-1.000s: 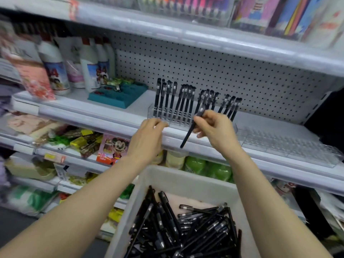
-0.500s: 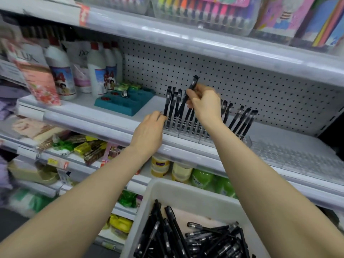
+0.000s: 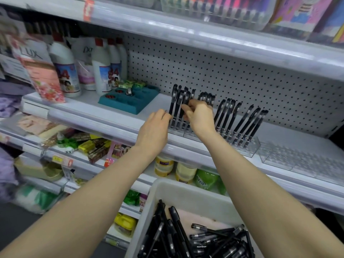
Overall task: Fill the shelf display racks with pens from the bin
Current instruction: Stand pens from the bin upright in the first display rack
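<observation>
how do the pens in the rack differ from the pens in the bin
The rack pens stand upright in rows; the bin pens lie flat in a crossed heap. The rack pens are on the shelf; the bin pens sit lower, in the white bin. The right hand pinches one rack pen; no hand touches the bin pens. Both are black.

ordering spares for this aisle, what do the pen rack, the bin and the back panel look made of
Pen rack: clear, glossy hard plastic, likely acrylic; the shelf shows through it.
Bin: white, matte plastic, it seems, with a soft rounded rim.
Back panel: white perforated sheet with even holes, probably painted metal.
</observation>
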Tool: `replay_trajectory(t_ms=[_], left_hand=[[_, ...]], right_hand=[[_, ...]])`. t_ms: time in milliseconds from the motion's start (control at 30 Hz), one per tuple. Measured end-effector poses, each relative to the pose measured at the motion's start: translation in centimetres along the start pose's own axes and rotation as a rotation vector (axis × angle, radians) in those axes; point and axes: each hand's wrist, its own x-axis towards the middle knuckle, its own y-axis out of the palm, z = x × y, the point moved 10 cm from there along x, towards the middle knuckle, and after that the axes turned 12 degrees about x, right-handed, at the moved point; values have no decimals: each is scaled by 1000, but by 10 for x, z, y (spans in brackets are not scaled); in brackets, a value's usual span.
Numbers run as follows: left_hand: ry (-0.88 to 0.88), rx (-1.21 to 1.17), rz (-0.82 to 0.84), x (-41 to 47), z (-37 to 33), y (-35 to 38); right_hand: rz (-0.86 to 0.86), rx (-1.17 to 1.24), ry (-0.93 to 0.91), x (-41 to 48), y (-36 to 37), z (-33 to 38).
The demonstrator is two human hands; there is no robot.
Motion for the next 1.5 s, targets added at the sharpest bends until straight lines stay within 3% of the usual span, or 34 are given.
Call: replay_trajectory(t_ms=[200,300,500,733,1100,1300,1500], left_hand=[[33,-21,39,-12,-1,3],[50,-37,-20,-26,-6,-9],[114,-153,-75,-81,-44,-11],[115,-173,165,-142,-79,47],[68,-181,215,-146,-71,60],[59,-197,207,-148,-71,56],[-6,-262,161,-145,-68,49]], right_hand=[[-52,88,-107,-39,-34,10],[-72,123,-105,-70,-51,-1],[-4,183,17,-144,-53,-59],[246,51,242,-224,-15,-122],[575,-168,242,-260,42,-133],[573,-107,361,-259,41,-141],[600,53,605,-242,7,-146]])
